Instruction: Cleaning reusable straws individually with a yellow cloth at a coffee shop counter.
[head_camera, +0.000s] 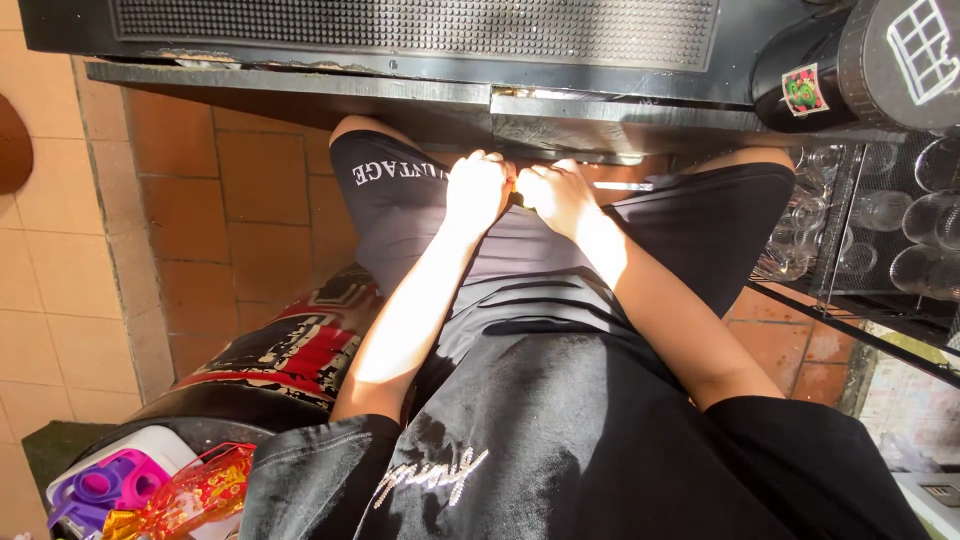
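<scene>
Terracotta floor tiles (250, 180) catch hard sunlight under a black tabletop (300, 82) whose top carries a ribbed rubber bar mat (420, 28). Just below the tabletop's edge, the person's two hands meet over the lap of their black shorts (640, 230). The left hand (478, 190) is curled with its fingers pressed together, and the right hand (558, 195) is curled the same way, knuckles almost touching the left. Between them a small orange-tinged thing (517, 193) shows; both hands seem to pinch it, but it is too hidden to name. It sits right at the gap between the fists, close under the tabletop edge.

Beside the right forearm stands a wire rack (850, 230) holding clear drinking glasses (880, 210), lying on their sides in rows, apparently empty. Above it a black cylinder (880, 60) with a small colourful sticker rests on the tabletop. Down by the left elbow, a dark barrel (285, 350) with a red and black patterned side stands on the floor, and near it a white tub (150, 450) holds purple and pink plastic pieces (100, 490) and crinkled red-and-gold foil wrap (195, 492).
</scene>
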